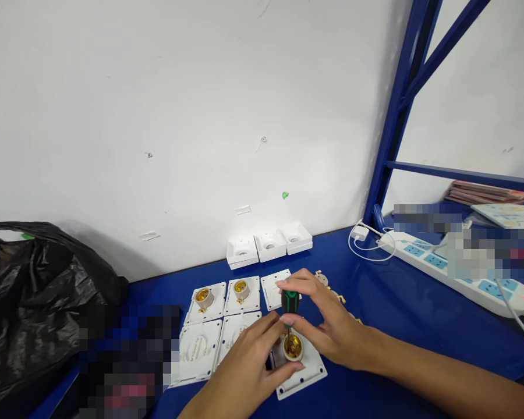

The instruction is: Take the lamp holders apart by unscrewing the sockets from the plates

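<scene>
My right hand [321, 317] is closed round a short green-and-black screwdriver [290, 302], held upright over a white lamp-holder plate [305, 375] with a brass socket [293, 347]. My left hand [248, 361] grips that plate beside the socket, with its fingers pinched near the screwdriver's tip. Both forearms come in from the bottom right.
Several more white plates [209, 326] lie to the left, two with brass sockets. Three white housings [268, 244] stand by the wall. A black plastic bag [35, 302] fills the left. A white power strip [458, 270] and blue shelf frame [397, 116] are at right.
</scene>
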Demonstrator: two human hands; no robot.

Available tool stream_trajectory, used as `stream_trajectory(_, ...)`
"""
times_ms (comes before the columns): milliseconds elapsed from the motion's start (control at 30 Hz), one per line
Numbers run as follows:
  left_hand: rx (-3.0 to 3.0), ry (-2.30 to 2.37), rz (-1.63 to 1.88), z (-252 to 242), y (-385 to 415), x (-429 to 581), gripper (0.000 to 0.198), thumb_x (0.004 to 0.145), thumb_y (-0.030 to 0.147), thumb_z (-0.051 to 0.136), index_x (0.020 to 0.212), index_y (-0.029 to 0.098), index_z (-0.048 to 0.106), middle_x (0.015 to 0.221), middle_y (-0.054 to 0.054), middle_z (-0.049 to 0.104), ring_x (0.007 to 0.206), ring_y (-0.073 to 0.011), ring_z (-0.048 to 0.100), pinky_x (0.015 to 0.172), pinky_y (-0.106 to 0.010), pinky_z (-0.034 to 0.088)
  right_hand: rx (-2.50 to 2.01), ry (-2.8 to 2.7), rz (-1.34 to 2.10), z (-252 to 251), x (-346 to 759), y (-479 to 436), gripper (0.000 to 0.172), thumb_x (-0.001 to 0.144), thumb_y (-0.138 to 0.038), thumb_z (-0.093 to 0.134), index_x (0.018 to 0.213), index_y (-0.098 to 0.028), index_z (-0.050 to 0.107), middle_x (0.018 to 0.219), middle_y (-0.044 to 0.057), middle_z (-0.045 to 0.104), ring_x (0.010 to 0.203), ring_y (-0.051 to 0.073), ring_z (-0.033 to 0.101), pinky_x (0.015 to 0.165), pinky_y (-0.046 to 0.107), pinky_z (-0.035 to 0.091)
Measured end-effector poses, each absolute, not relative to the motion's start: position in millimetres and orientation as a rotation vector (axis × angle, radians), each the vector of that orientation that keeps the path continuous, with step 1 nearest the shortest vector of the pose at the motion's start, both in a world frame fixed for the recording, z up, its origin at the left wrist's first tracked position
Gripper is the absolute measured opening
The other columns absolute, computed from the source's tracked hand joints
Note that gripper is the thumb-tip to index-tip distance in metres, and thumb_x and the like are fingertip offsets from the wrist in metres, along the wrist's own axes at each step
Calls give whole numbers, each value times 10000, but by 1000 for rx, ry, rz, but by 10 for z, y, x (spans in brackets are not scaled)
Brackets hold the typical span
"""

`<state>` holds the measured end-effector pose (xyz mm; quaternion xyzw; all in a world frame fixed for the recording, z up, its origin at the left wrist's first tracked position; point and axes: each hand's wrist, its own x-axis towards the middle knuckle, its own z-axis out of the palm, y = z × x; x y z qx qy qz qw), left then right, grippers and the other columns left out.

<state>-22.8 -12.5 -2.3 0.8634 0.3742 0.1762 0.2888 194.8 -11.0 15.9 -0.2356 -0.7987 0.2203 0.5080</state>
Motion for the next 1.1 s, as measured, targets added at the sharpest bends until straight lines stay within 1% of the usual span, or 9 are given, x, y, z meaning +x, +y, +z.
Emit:
stream_trajectory(67, 2296, 961, 460, 8, -129, -229, 433, 962, 326, 794, 1357, 343, 616, 1335, -33, 644, 1191, -272, 654, 1029, -385, 543, -571, -1942, 562, 179, 1948, -125, 536, 1060, -139, 541, 1543, -325, 405, 1273, 63, 608, 1159, 194, 597, 1048, 378, 535)
stream_trajectory(133, 2297, 950, 462, 30, -133, -230, 430, 966, 328, 793, 1357, 346, 614, 1327, -30, 641, 1184, -265, 654, 1017, -372, 543, -578, -1962, 594, 201, 1952, -141, 550, 1061, -140, 535, 1556, -325, 385, 1303, 67, 608, 1180, 194, 598, 1060, 378, 531)
stream_trajectory(300, 2328, 978, 466, 49, -145, -223, 350, 954, 340, 807, 1262, 302, 644, 1239, -32, 661, 1113, -264, 669, 991, -372, 539, -580, -1957, 513, 206, 2001, -95, 525, 1049, -173, 582, 1532, -311, 429, 1167, 49, 616, 1024, 191, 610, 929, 358, 561)
stream_trajectory(500, 2373, 1014, 417, 79, -152, -200, 253, 946, 344, 813, 1103, 236, 646, 1146, -39, 657, 1030, -256, 676, 902, -360, 561, -616, -1883, 333, 234, 2076, 7, 509, 1013, -164, 641, 1485, -286, 494, 1020, 22, 604, 865, 186, 565, 769, 344, 523)
stream_trajectory(633, 2361, 1018, 424, 89, -155, -194, 280, 944, 361, 812, 1146, 242, 659, 1208, -59, 662, 1079, -272, 678, 971, -398, 566, -564, -1957, 324, 246, 2069, -6, 520, 1004, -135, 643, 1483, -262, 486, 1060, 40, 625, 892, 190, 574, 762, 339, 534)
stream_trajectory(700, 2343, 1005, 428, 96, -154, -193, 284, 948, 366, 804, 1166, 248, 666, 1239, -65, 666, 1103, -277, 681, 972, -394, 577, -554, -1987, 326, 240, 2064, -21, 523, 1011, -128, 628, 1495, -251, 473, 1095, 56, 636, 922, 197, 582, 776, 344, 544)
stream_trajectory(900, 2327, 1009, 417, 108, -146, -187, 262, 953, 357, 794, 1160, 245, 680, 1239, -69, 667, 1109, -282, 687, 973, -407, 588, -565, -1976, 288, 221, 2055, -31, 520, 1008, -129, 634, 1494, -235, 478, 1075, 54, 639, 919, 196, 588, 769, 333, 555)
stream_trajectory(1033, 2327, 1002, 428, 113, -149, -180, 383, 948, 345, 807, 1289, 278, 646, 1308, -59, 659, 1176, -288, 672, 1031, -426, 563, -571, -1982, 277, 219, 2039, -37, 505, 1005, -123, 645, 1475, -233, 497, 1097, 56, 642, 920, 189, 597, 779, 326, 567)
stream_trajectory(1100, 2327, 1001, 429, 113, -151, -179, 394, 944, 339, 812, 1295, 282, 641, 1322, -56, 656, 1191, -288, 667, 1043, -427, 555, -572, -1980, 258, 219, 2033, -38, 494, 1002, -131, 660, 1462, -233, 509, 1087, 52, 638, 909, 184, 600, 773, 321, 569)
